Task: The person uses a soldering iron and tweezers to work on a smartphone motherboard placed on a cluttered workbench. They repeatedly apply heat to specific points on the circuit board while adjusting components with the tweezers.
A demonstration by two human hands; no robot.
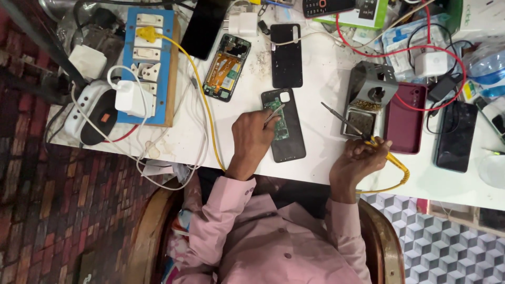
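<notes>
Far left: blue switchboard (150, 63) with a white charger (131, 99) plugged in, yellow cable (202, 97) running down toward the near table edge. Next right, an opened phone (227, 67) lies face down with its orange flex exposed, and a black back panel (286, 55) lies just beside it. Left hand (251, 142) is closed in a pinch on tweezers (273, 113), tips down on the green circuit board (278, 122), which sits in the black phone shell (284, 126) near the table's middle. Board looks thin, stiff, light and fragile; I'd grip it by the bare edges only, never on components, and the shell likely slides on the white table (321, 94) unless pinned. Right hand (357, 160) is curled tight around a soldering iron (347, 123) with yellow cord, tip pointing left, in the air and apart from the board. Just beyond it, grey iron stand (371, 97) with a brass-wool tray. Further right: maroon case (405, 118), then a black phone (455, 135).
</notes>
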